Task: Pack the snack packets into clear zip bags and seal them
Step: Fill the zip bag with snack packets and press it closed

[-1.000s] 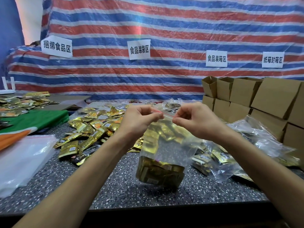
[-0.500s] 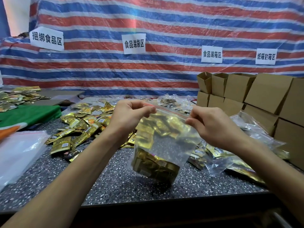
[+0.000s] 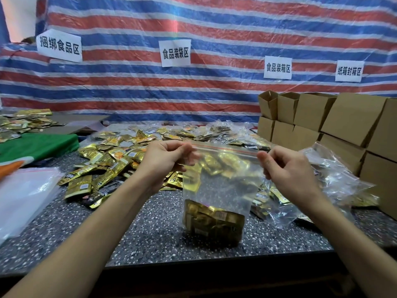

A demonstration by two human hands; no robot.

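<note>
I hold a clear zip bag (image 3: pixel 223 186) upright over the speckled table (image 3: pixel 150 229). Gold snack packets (image 3: pixel 212 222) fill its bottom. My left hand (image 3: pixel 167 160) pinches the left end of the red-lined zip strip. My right hand (image 3: pixel 287 168) pinches the right end, and the strip is stretched straight between them. A heap of loose gold snack packets (image 3: pixel 103 168) lies behind my left hand. More filled clear bags (image 3: pixel 335 181) are piled to the right.
Stacked cardboard boxes (image 3: pixel 343 125) stand at the right. Empty clear bags (image 3: pixel 23 196) lie at the left front, beside a green and orange cloth (image 3: pixel 36 147). A striped tarp (image 3: pixel 193 29) with paper signs hangs behind. The table's dark front edge (image 3: pixel 193 267) is near me.
My hands have moved apart along the zip strip, the right one sliding to the bag's right end. The bag's top now spans wide and straight.
</note>
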